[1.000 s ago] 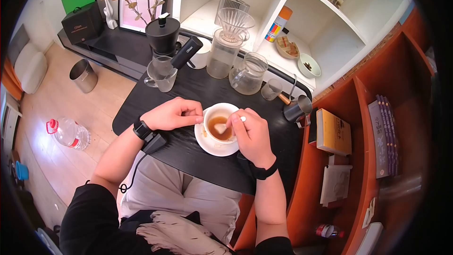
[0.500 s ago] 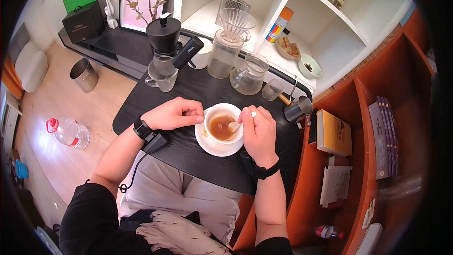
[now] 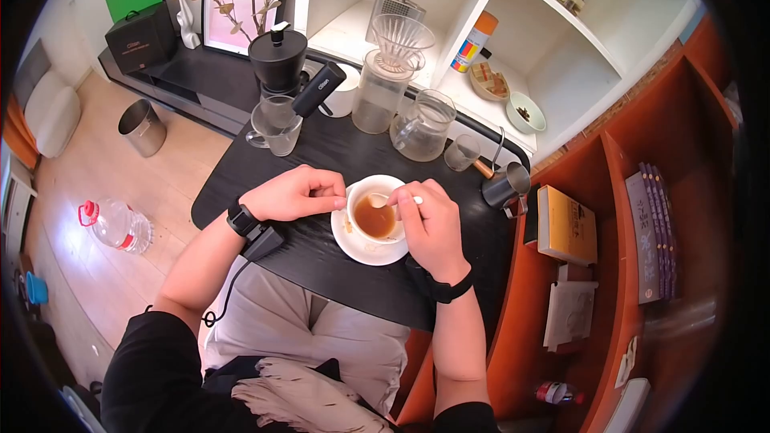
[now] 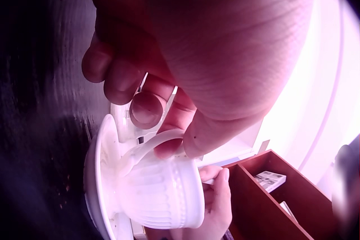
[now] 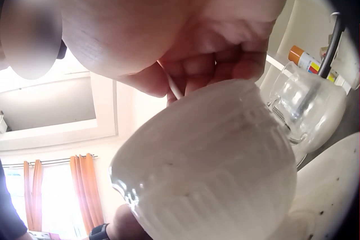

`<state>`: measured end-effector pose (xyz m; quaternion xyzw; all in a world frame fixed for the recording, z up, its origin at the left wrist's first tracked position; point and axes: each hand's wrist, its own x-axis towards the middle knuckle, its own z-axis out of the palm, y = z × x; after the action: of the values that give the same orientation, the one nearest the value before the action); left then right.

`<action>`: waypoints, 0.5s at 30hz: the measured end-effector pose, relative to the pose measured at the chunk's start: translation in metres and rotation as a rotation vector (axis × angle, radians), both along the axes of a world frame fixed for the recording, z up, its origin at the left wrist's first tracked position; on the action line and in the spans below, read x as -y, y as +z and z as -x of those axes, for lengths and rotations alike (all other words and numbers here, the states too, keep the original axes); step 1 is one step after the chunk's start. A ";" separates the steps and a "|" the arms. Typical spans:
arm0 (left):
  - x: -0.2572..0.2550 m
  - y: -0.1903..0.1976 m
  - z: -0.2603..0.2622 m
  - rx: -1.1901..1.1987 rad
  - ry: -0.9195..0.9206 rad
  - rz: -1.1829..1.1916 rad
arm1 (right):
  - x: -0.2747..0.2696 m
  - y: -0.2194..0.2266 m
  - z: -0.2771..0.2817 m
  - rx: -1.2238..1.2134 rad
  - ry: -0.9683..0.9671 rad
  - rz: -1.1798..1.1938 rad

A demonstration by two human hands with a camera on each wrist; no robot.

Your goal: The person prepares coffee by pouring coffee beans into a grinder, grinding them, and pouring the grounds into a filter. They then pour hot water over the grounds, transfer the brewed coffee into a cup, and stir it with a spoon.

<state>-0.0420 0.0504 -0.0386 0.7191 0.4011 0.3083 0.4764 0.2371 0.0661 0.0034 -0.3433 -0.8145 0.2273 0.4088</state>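
Note:
A white cup (image 3: 374,236) of brown liquid stands on a white saucer (image 3: 343,242) on the black table. My left hand (image 3: 290,194) pinches the cup's handle (image 4: 151,145) between thumb and forefinger, as the left wrist view shows. In my right hand (image 3: 433,228), thumb and fingers pinch a white spoon (image 3: 380,200), whose bowl is at the far side inside the cup. The right wrist view has the spoon's handle (image 5: 171,82) between the fingertips, above the cup's rim.
Behind the cup stand a glass jug (image 3: 423,127), a dripper on a glass server (image 3: 378,96), a small glass (image 3: 462,152) and a metal pitcher (image 3: 505,186). A glass mug (image 3: 277,130) and a black grinder (image 3: 277,56) are at the back left.
The spoon has moved within the cup, first to the right and then to the far side, with my right hand shifting along. My left hand has stayed at the handle.

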 end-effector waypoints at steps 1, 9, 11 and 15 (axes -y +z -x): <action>0.000 0.001 0.000 0.004 -0.003 0.006 | 0.000 0.000 0.000 -0.005 0.039 -0.009; 0.000 0.002 0.000 -0.015 -0.003 -0.001 | -0.001 -0.001 0.000 -0.015 -0.070 -0.017; 0.001 0.002 0.000 -0.012 -0.001 0.007 | -0.001 -0.002 0.000 -0.026 -0.008 -0.011; 0.000 -0.001 0.001 0.000 0.001 0.009 | -0.004 -0.002 -0.007 -0.003 0.053 -0.012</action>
<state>-0.0428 0.0499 -0.0393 0.7168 0.4028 0.3067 0.4795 0.2443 0.0701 0.0012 -0.3188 -0.8240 0.2339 0.4060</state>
